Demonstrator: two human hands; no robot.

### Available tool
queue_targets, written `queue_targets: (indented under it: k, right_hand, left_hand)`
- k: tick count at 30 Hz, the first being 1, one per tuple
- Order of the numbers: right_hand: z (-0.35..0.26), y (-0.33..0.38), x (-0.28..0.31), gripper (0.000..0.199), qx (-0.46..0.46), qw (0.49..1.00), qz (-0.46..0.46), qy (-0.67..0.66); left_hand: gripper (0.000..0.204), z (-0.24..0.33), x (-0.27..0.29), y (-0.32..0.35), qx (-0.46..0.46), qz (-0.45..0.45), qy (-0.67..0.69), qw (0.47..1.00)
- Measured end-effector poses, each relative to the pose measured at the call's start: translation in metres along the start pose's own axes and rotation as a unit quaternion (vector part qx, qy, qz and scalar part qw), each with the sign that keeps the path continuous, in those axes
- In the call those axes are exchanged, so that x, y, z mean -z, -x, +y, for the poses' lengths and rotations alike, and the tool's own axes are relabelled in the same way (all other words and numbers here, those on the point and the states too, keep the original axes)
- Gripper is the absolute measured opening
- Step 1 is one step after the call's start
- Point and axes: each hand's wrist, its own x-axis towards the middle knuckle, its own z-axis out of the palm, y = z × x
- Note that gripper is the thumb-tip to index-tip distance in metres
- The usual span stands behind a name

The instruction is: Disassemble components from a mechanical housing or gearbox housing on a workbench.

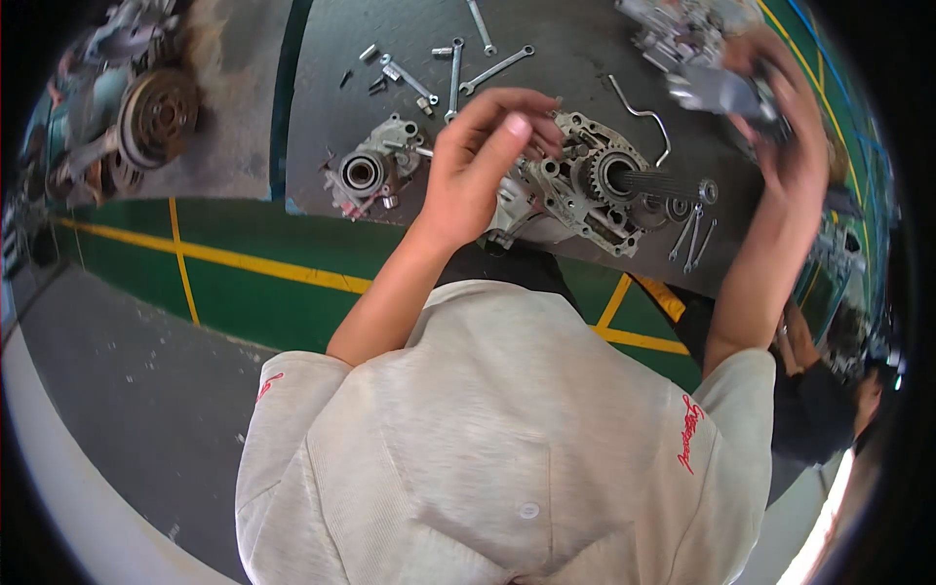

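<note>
My left hand is raised over the dark work mat, its fingers pinched together on what looks like a small metal piece at the fingertips. Just beyond it lies a grey engine casing with a toothed gear and a splined shaft pointing right. My right hand is lifted at the upper right and grips a blurred grey metal part.
A smaller casing with a round bearing lies left of my hand. Several wrenches and sockets lie at the mat's far side, a bent rod and more wrenches at right. A round disc assembly sits far left. Another person crouches at lower right.
</note>
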Motion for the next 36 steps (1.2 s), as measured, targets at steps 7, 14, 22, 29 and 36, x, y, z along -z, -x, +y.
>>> queue_targets:
  k: [7, 14, 22, 29, 36]
  right_hand:
    - [0.009, 0.145, -0.11, 0.036, 0.182, 0.936, 0.016, 0.301]
    - [0.05, 0.143, -0.167, 0.054, 0.166, 0.882, 0.184, 0.401]
    - [0.058, 0.144, -0.18, 0.055, -0.029, 0.925, 0.33, 0.187]
    - [0.086, 0.151, -0.176, 0.052, 0.114, 0.871, 0.329, 0.346]
    - [0.095, 0.153, -0.173, 0.047, 0.174, 0.839, 0.338, 0.39]
  left_hand:
    - [0.061, 0.02, 0.011, 0.009, 0.247, -0.244, 0.049, 0.936]
    - [0.027, 0.009, 0.034, -0.014, 0.291, -0.229, -0.005, 0.929]
    - [0.03, -0.014, 0.044, -0.034, 0.211, -0.274, -0.128, 0.929]
    - [0.028, -0.014, 0.037, -0.049, 0.047, -0.304, -0.164, 0.937]
    - [0.035, -0.017, 0.038, -0.042, -0.266, -0.269, -0.389, 0.84]
